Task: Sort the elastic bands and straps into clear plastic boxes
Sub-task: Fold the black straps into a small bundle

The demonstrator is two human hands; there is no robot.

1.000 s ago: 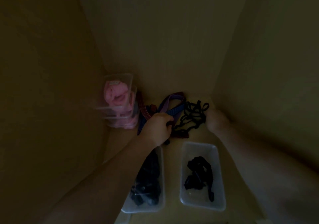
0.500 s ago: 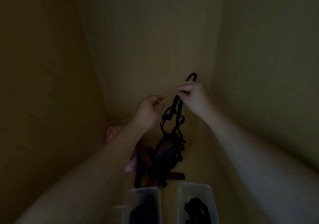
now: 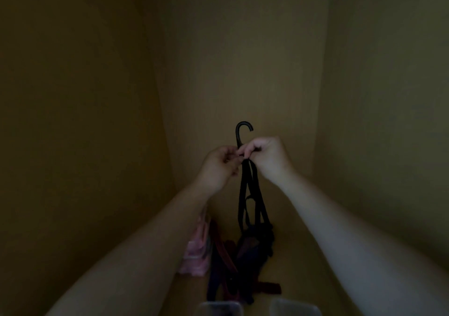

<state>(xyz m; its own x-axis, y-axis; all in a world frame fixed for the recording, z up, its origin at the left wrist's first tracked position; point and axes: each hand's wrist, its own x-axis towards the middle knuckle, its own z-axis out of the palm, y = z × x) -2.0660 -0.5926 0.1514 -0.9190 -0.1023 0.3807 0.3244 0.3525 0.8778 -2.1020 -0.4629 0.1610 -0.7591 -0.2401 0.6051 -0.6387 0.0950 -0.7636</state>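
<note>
Two rims show at the bottom edge, left clear box and right clear box, contents out of view. Left hand and right hand both pinch the black strap under its hook, above the strap pile beside a pink-filled container.

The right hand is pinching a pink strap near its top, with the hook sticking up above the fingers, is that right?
Not quite. In the head view the strap is black, not pink. The right hand does pinch it near its top, and the hook sticks up above the fingers.
</note>
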